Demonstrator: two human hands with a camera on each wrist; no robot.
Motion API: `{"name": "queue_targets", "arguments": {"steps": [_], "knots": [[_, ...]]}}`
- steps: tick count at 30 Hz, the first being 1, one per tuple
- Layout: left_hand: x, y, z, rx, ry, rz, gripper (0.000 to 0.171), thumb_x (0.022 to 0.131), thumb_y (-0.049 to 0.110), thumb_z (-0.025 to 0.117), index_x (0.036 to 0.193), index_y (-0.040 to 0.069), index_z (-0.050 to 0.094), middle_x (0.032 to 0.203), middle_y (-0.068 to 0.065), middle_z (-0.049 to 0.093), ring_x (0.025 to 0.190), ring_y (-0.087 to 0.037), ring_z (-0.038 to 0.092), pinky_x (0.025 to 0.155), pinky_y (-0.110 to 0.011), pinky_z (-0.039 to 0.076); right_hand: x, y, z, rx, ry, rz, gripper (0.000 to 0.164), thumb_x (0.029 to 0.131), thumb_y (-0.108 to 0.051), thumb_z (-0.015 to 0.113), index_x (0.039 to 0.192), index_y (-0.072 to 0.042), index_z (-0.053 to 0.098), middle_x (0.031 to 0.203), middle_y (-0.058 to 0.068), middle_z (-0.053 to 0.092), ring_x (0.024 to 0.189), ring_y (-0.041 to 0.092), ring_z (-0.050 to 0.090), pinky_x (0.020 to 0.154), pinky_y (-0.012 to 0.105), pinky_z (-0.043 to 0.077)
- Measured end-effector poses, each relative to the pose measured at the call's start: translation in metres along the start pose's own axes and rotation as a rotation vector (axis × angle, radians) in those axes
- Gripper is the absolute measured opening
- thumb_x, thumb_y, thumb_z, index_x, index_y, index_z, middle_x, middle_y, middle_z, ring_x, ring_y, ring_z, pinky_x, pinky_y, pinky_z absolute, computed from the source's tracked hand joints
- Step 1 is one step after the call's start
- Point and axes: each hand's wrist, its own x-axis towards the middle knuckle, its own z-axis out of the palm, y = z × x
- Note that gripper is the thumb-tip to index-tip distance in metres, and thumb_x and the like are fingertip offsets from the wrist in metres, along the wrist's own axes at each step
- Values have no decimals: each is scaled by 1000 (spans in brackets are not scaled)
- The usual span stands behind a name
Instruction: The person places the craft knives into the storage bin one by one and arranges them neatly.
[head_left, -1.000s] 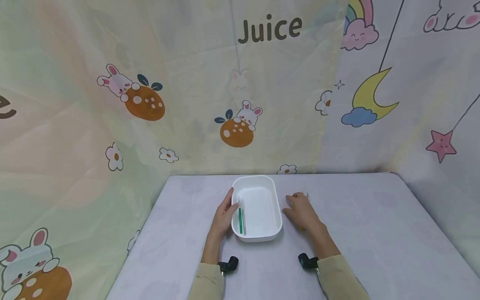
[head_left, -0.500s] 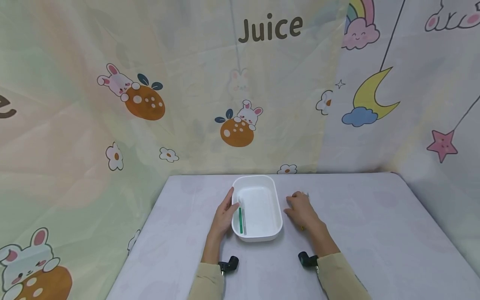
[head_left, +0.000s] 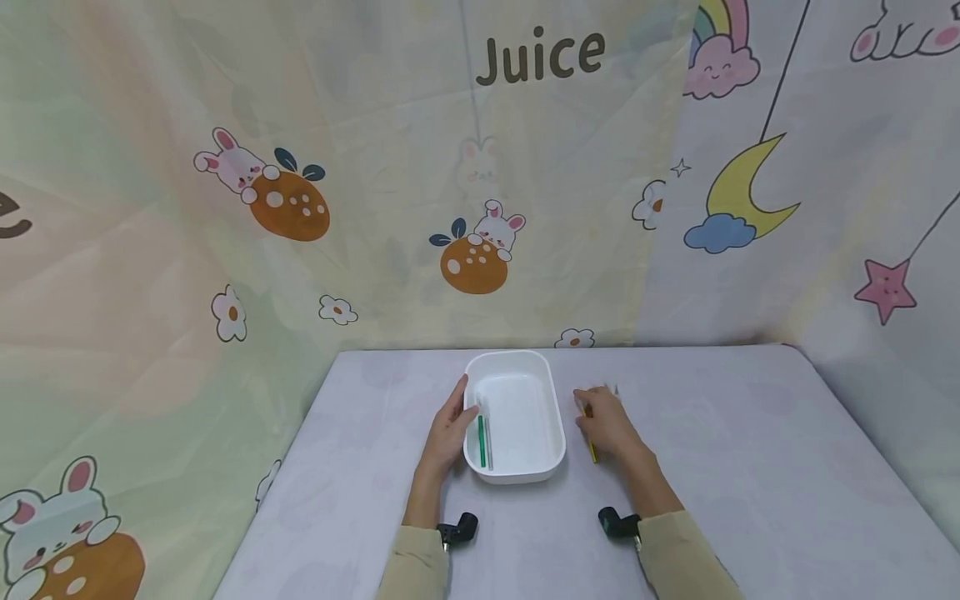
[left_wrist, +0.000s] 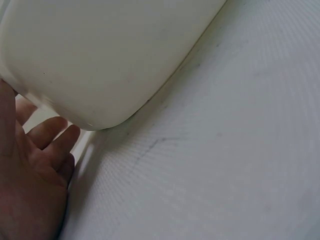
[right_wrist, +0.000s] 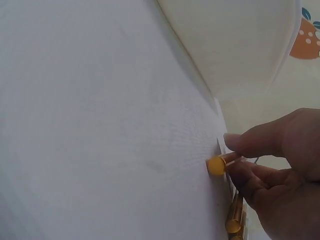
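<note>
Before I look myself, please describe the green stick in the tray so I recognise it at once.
On the pale table stands a white tray, the left hand at one side. Inside, along that side, lies the green stick; its slim neighbour is greyish, not green.

We see a pale, smooth table (head_left: 787, 450) reaching out on both sides of a white tray (head_left: 526, 442), which stands open side up directly on it. Right of the tray, at least two gold-ended sticks (right_wrist: 233, 224) seem to lie on the table, though they are largely hidden.
</note>
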Motion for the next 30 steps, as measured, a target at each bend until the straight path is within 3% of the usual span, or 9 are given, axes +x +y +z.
{"name": "queue_targets", "arguments": {"steps": [4,8,11,24,30], "knots": [[0,1,0,0,2,-5,62,106,19,56,163,30,35,170,12,30,160,-14,23,131,-45,19,-1,1,0,36,27,19,54,96,-4,68,148,-1,55,141,25,58,122,39,61,107,56,54],[1,1,0,3,-1,-14,62,106,19,56,163,30,35,170,13,30,160,-14,23,131,-44,20,-3,2,-1,53,68,-9,54,94,-4,71,145,0,58,129,22,63,101,30,61,88,45,60],[0,1,-1,2,-5,-21,62,106,20,56,163,32,35,170,14,30,160,-12,23,131,-43,20,-5,1,-1,65,92,-27,53,93,-4,74,144,0,60,130,21,62,98,27,61,80,38,59],[1,0,-1,9,-3,-19,62,106,20,56,162,34,35,169,15,30,159,-11,24,131,-43,21,-8,-2,0,147,158,-7,51,93,-2,73,143,-5,61,131,18,60,106,28,65,88,40,62],[0,1,-1,7,0,-23,62,106,20,56,162,34,35,169,15,31,159,-10,24,131,-42,22,-9,-1,1,160,173,-8,55,93,-5,74,146,-8,57,137,17,60,110,30,68,85,38,64]]}}
